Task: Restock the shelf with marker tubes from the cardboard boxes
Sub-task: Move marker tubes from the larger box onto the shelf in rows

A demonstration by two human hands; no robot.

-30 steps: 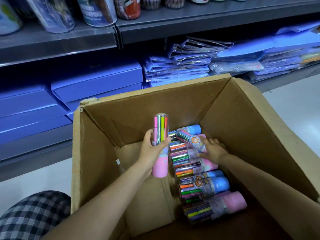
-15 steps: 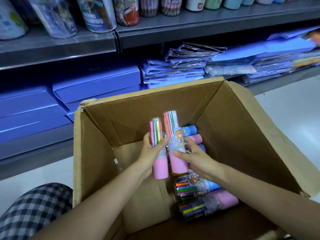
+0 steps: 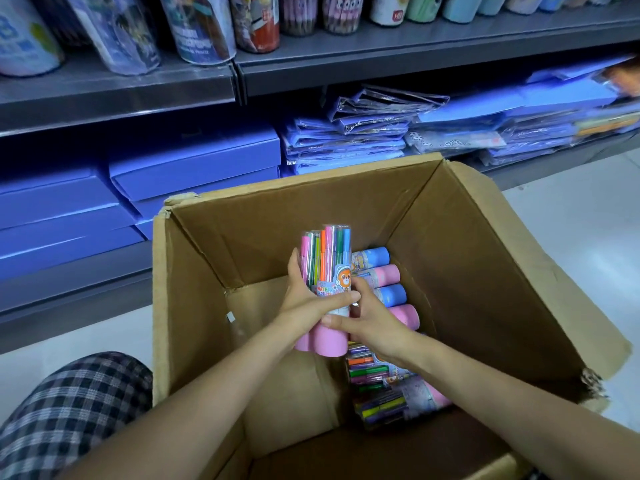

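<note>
Left hand [image 3: 304,303] fingers gripping two marker tubes [image 3: 327,271] (upright), right hand [image 3: 372,317] fingers steadying them

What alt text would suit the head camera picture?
Both hands, left hand and right hand, hold two pink-capped marker tubes upright over an open cardboard box with more tubes lying inside, before blue-stocked shop shelves.

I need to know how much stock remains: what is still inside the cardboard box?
Inside the cardboard box, marker tubes with pink and blue caps lie in a row along the right. The hands and two lifted tubes cover some, so the count stays unclear.
</note>
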